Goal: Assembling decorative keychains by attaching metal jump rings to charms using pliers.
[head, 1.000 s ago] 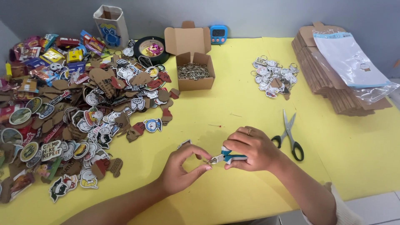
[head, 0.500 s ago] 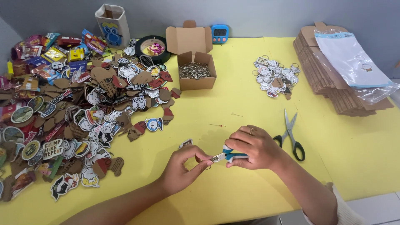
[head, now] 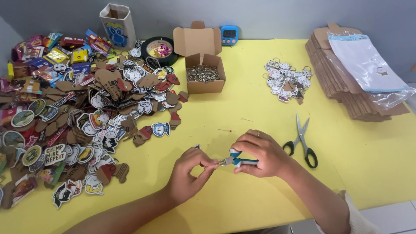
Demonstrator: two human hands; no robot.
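Note:
My right hand grips small blue-and-white handled pliers, their metal jaws pointing left. My left hand pinches a small piece at the jaw tips, with its fingers closed around it; the piece is mostly hidden, with only a corner showing above the thumb. Both hands hover just above the yellow table near its front edge. A big heap of flat wooden charms with printed pictures lies to the left of my left hand.
Black-handled scissors lie right of my right hand. An open cardboard box of metal rings stands at the back, a pile of finished keychains further right, stacked cardboard with a plastic bag at far right. A blue timer sits behind the box.
Both hands have stayed in the same spot, joined at the pliers' tips. The left fingers have shifted slightly around the small piece.

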